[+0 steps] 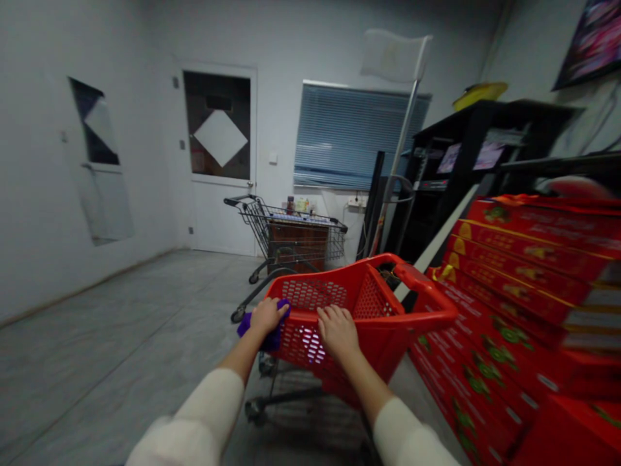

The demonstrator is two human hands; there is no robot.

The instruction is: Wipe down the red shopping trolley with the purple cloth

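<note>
A red plastic shopping cart point(359, 323) with perforated sides stands right in front of me. At the left part of its near rim, my left hand point(266, 316) is closed on a purple cloth point(272, 336), pressing it against the rim; some of the cloth hangs down outside the basket. Farther right along the same rim, my right hand point(338, 330) is closed over the edge, its fingers curled toward the inside of the basket and the thumb hidden. The cart's handle point(412, 275) is at the right end.
Stacked red boxes point(514, 310) rise close on the right, with a black shelf unit point(466, 136) behind. A black wire shopping cart point(295, 230) and a brown cabinet point(303, 246) stand farther back near a white door point(220, 213). Grey floor point(111, 349) lies at the left.
</note>
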